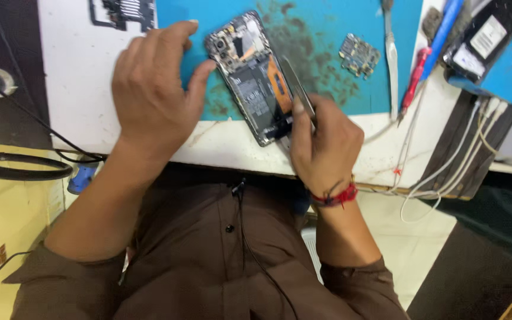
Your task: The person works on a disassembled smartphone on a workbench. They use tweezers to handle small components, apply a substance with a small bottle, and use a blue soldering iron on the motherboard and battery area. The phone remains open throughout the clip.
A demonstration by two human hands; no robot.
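An opened smartphone [250, 77] lies back-up on a blue work mat [327, 35], its black battery, orange flex cable and camera board exposed. My left hand [155, 89] rests flat beside its left edge, thumb and fingertips touching the phone's upper left side. My right hand [324, 145] sits at the phone's lower end and grips metal tweezers [297, 89], whose tips point up along the phone's right side near the orange cable. A red thread band circles my right wrist.
A small circuit board [360, 55] lies on the mat to the right. A white tool [391, 59], a red-handled tool [413, 80] and a blue pen-like tool [442, 32] lie further right. A black device on a blue block [499, 53] stands at the right edge. White cables [445, 172] hang off the table.
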